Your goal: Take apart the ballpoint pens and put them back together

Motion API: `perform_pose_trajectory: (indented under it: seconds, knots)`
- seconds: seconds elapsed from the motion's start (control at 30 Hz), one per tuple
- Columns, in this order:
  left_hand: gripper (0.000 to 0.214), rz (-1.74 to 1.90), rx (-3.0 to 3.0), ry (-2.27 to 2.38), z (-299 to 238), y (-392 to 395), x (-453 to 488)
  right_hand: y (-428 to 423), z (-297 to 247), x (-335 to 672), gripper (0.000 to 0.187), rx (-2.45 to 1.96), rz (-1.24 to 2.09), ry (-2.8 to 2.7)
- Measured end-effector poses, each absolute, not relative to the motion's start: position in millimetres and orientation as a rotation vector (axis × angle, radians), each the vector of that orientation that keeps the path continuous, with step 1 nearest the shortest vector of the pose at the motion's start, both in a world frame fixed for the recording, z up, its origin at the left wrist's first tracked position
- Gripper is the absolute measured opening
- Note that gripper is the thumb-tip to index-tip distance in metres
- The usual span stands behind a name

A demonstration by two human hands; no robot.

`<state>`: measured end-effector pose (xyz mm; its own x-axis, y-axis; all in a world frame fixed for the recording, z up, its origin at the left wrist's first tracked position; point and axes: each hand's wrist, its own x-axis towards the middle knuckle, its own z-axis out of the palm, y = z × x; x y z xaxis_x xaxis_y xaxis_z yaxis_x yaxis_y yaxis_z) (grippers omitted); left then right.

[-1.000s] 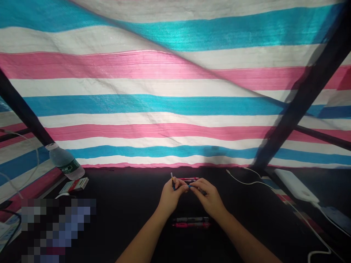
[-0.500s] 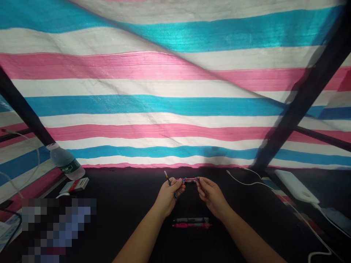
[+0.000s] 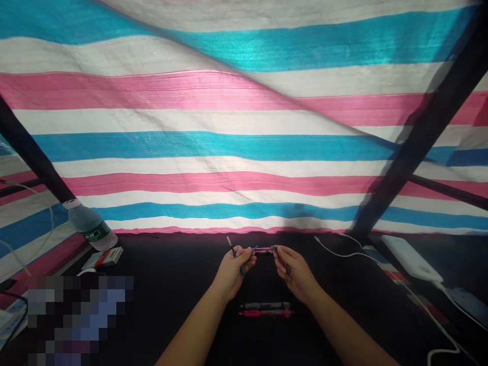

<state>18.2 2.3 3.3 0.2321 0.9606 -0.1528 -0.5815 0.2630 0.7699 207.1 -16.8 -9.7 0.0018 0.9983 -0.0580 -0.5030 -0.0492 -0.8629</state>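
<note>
Above the middle of the black table, a thin red-pink pen piece [image 3: 263,249] stretches level between my two hands. My left hand [image 3: 238,264] is closed, its thumb and finger pinching the left end. Tucked through the same hand is a slim dark-blue pen part [image 3: 231,245] with a pale, orange-banded tip pointing up. A small blue bit shows at the left fingertips. The right end is pinched by the fingers of my right hand [image 3: 287,264], which hide it. Closer to me lie a black pen [image 3: 265,306] and a pink-red pen [image 3: 263,313], side by side.
At the left stand a tilted bottle [image 3: 91,226] and a small box [image 3: 102,258], near a blurred-out patch. A white power bank [image 3: 412,258] with a white cable [image 3: 430,317] lies at the right. Striped sheeting [image 3: 229,147] hangs behind the table, with dark poles at both sides.
Almost nothing differs. Both hands keep their grips on the pen piece, with only a tiny shift of the left hand and the view.
</note>
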Motion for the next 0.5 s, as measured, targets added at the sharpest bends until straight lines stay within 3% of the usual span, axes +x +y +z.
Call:
perform_pose_trajectory:
  seconds: [0.5]
  knots:
    - [0.050,1.292,1.092,0.778,-2.0,1.9,22.1,-22.5,-8.3,205.2,0.026,-1.089,1.019,-1.237]
